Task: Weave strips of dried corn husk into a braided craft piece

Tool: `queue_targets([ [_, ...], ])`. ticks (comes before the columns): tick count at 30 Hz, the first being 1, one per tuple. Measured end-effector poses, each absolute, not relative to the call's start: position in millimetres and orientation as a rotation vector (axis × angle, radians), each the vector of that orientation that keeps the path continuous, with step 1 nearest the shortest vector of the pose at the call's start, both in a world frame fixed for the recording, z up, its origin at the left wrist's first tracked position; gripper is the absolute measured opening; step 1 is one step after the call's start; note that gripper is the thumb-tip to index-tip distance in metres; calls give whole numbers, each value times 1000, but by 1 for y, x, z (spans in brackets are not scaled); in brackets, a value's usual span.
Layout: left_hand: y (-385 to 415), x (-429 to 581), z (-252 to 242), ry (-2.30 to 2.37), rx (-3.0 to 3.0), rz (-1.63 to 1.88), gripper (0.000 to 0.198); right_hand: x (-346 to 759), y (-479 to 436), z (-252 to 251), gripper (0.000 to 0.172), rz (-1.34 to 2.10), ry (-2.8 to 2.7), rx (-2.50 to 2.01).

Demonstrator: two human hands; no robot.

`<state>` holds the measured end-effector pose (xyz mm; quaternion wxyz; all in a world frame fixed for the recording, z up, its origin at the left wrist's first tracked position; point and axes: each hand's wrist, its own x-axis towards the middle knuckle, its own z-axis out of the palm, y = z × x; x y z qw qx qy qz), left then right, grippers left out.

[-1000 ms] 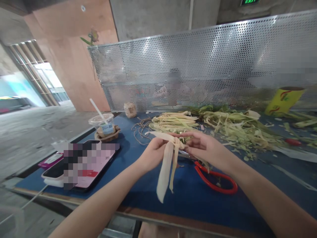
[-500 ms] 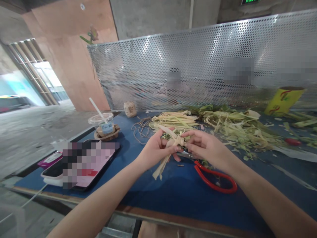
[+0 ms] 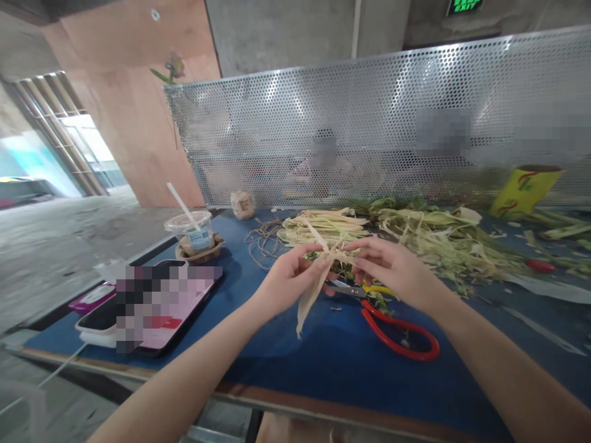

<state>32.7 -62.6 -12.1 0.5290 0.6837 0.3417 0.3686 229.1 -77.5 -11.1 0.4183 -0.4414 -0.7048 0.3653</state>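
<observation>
My left hand (image 3: 293, 274) pinches a folded, pale strip of dried corn husk (image 3: 310, 298) between thumb and fingers; one pointed end sticks up and another hangs below. At the husk's right side, the fingertips of my right hand (image 3: 392, 267) close on its frayed, bunched part. The two hands almost meet above the blue tabletop (image 3: 277, 363). Red-handled scissors (image 3: 406, 354) lie under and in front of the right hand, blades toward the left fingers. A yellow handle (image 3: 381, 289) shows beside them, partly covered. Green scraps (image 3: 344, 269) are behind the husk.
Behind my hands lie a bundle of husk strips (image 3: 330, 224) and brown twine (image 3: 263, 240). Loose husks (image 3: 434, 231) spread rightward toward a yellow roll (image 3: 526, 191). Left are a lidded cup (image 3: 198, 239) and a tablet (image 3: 184, 314). A perforated metal panel (image 3: 286, 123) bounds the back.
The husk has turned between my hands: its hanging end is now a single pointed strip, and the bunched part looks more spread. My right fingers have shifted slightly; the yellow handle has come into view.
</observation>
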Motion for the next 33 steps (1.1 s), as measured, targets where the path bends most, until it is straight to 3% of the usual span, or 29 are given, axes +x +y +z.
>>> queue_targets([
  [5,-63,32,-17,929,2003,1016,20,223,-84,-8,24,892,-1849,-1028],
  [10,-62,32,-20,1079,2189,1141,17,217,-85,-11,26,868,-1856,-1081],
  [17,-63,32,-18,1076,2112,1171,18,215,-85,-11,14,876,-1776,-1111],
  [25,-63,28,-12,846,1803,1013,27,221,-82,-10,15,878,-1713,-1110],
  [33,-64,26,-14,1018,2681,1258,38,215,-84,-12,13,899,-1751,-1078],
])
